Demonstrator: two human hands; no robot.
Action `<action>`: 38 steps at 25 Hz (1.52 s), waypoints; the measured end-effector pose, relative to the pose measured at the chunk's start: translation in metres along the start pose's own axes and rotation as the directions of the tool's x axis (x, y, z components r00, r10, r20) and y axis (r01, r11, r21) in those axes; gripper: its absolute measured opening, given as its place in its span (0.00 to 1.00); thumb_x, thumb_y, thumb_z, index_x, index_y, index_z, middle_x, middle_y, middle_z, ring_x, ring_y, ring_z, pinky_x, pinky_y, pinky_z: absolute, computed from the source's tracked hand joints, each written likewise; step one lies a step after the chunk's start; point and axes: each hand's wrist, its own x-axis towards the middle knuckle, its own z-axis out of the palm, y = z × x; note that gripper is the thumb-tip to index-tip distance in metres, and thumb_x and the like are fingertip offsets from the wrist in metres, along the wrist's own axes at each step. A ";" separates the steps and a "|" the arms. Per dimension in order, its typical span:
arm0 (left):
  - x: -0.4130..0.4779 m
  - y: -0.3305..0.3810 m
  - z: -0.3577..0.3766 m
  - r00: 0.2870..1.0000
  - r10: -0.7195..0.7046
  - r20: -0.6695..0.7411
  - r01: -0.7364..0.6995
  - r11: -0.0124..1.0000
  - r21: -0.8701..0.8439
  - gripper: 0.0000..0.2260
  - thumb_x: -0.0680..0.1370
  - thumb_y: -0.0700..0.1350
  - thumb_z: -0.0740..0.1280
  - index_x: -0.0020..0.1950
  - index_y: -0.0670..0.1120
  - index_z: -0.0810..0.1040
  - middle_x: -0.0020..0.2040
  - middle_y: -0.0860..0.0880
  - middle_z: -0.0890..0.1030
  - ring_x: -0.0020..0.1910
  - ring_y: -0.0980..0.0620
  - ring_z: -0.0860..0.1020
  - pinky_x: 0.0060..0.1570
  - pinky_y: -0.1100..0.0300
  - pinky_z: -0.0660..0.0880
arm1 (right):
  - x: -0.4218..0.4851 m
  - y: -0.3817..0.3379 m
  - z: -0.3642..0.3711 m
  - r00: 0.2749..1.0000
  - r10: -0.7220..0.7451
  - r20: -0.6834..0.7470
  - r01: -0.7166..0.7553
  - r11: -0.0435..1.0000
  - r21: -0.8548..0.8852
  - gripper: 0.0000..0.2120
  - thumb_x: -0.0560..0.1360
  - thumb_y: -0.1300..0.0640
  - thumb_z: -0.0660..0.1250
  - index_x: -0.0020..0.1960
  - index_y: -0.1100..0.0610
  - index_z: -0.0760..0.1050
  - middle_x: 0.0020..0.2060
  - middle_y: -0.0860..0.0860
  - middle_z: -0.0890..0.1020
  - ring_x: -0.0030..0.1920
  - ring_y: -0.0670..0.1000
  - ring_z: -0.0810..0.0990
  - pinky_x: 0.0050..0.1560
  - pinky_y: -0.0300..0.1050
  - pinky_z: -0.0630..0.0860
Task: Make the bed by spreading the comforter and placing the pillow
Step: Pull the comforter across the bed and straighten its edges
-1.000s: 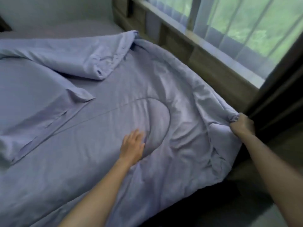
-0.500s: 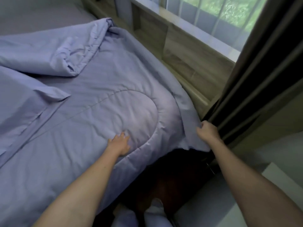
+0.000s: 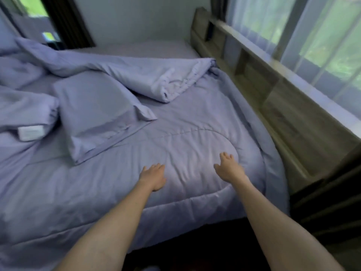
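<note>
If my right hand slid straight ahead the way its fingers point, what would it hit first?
Probably the folded-back roll of the comforter. The right hand is open over its flat part, and nothing else shows in that line, though depth is hard to judge.

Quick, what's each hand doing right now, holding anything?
Left hand: open, palm down on the comforter, holding nothing.
Right hand: open, fingers spread on the comforter, holding nothing.
</note>
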 end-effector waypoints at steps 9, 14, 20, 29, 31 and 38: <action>-0.106 -0.184 -0.044 0.847 -0.367 -0.385 0.256 0.916 -0.308 0.20 0.81 0.49 0.55 0.72 0.46 0.64 0.73 0.48 0.69 0.68 0.44 0.69 0.66 0.51 0.65 | -0.015 -0.251 -0.001 0.862 -0.506 -0.043 0.501 0.861 -0.083 0.26 0.80 0.51 0.53 0.76 0.57 0.53 0.76 0.51 0.58 0.75 0.54 0.57 0.70 0.55 0.62; -0.207 -0.311 -0.011 0.738 -0.574 -0.354 0.384 0.790 -0.479 0.16 0.80 0.48 0.57 0.67 0.51 0.71 0.67 0.48 0.75 0.63 0.42 0.75 0.59 0.52 0.72 | -0.061 -0.396 0.058 0.718 -0.696 -0.024 0.696 0.716 0.048 0.25 0.80 0.50 0.57 0.75 0.53 0.60 0.71 0.53 0.69 0.70 0.55 0.68 0.66 0.52 0.68; -0.301 -0.440 0.020 0.647 -0.708 -0.282 0.402 0.632 -0.663 0.11 0.76 0.49 0.62 0.56 0.56 0.79 0.57 0.51 0.83 0.57 0.45 0.80 0.56 0.54 0.76 | -0.124 -0.539 0.126 0.555 -0.826 -0.094 0.824 0.531 0.198 0.21 0.78 0.53 0.60 0.70 0.50 0.67 0.61 0.48 0.79 0.59 0.53 0.78 0.58 0.50 0.74; -0.278 -0.522 0.006 0.715 -0.601 -0.358 0.251 0.698 -0.671 0.12 0.78 0.48 0.60 0.59 0.57 0.77 0.55 0.56 0.83 0.56 0.50 0.79 0.56 0.55 0.75 | -0.089 -0.644 0.140 0.580 -0.761 -0.290 0.797 0.456 0.396 0.11 0.76 0.59 0.63 0.57 0.53 0.77 0.45 0.49 0.83 0.46 0.52 0.81 0.51 0.49 0.77; -0.249 -0.544 0.005 0.731 -0.588 -0.347 0.258 0.708 -0.657 0.12 0.77 0.49 0.60 0.58 0.58 0.77 0.55 0.56 0.83 0.55 0.49 0.79 0.56 0.54 0.76 | -0.058 -0.666 0.144 0.612 -0.719 -0.328 0.775 0.464 0.429 0.11 0.76 0.60 0.63 0.56 0.54 0.77 0.48 0.49 0.82 0.48 0.53 0.81 0.53 0.48 0.76; -0.132 -0.624 0.003 0.765 -0.571 -0.299 0.336 0.749 -0.571 0.20 0.77 0.50 0.64 0.68 0.52 0.69 0.67 0.51 0.74 0.64 0.46 0.73 0.59 0.53 0.72 | 0.093 -0.728 0.189 0.776 -0.555 -0.300 0.630 0.711 0.312 0.25 0.71 0.60 0.67 0.68 0.54 0.68 0.67 0.54 0.69 0.66 0.57 0.68 0.62 0.52 0.67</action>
